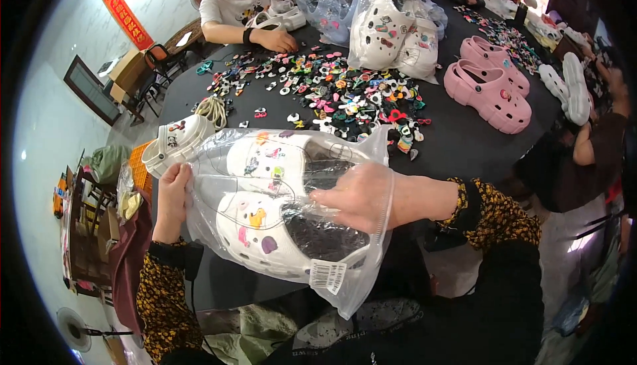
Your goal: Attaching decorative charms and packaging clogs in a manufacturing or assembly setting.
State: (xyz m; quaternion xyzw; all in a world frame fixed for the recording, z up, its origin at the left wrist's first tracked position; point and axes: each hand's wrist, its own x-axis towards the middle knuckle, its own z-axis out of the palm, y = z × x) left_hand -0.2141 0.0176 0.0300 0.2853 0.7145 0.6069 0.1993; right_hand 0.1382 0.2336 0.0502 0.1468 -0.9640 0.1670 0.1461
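A pair of white clogs (pixel 255 229) with colourful charms lies side by side in a clear plastic bag (pixel 355 292), above the near edge of the dark table. My left hand (pixel 174 196) is closed on the bag's left edge. Through the bag's open right end reaches my right hand (pixel 361 196), its fingers bent over the inner edges of the clogs; the plastic crosses my wrist. A barcode label (pixel 327 276) sits on the bag's near corner. Just beyond my left hand stands another white clog (pixel 179 141) with charms.
Loose charms (pixel 345 89) are spread over the dark table (pixel 424 172). Bagged white clogs (pixel 391 30) stand at the far side, with pink clogs (pixel 491 86) to the right. A person (pixel 242 6) sits across, a hand among the charms. Beige bands (pixel 212 109) lie at left.
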